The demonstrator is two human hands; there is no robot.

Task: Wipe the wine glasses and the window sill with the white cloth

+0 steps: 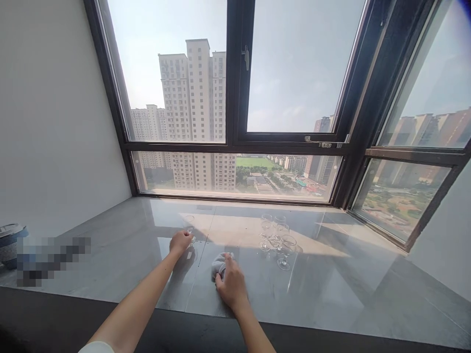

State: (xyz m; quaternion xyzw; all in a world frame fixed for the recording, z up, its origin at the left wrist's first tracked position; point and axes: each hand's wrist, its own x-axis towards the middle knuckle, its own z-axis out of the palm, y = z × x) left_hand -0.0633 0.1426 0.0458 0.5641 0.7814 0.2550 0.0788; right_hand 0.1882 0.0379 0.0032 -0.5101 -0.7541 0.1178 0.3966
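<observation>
My left hand (180,243) is closed on the stem of a small clear wine glass (190,221), which is upright on or just above the grey tiled sill (128,264). Part of that glass hides behind my fingers. To the right and nearer me, my right hand (232,285) grips a bunched grey cloth (220,264) against the tile. Several more stemmed wine glasses (287,244) stand upright in a close cluster, right of the cloth and apart from both hands.
A dark-framed window (235,145) rises behind the sill, with a side pane at right. At far left sits a dark container with a pale lid (13,242), beside a blurred patch. The sill's front edge (172,311) runs below my forearms.
</observation>
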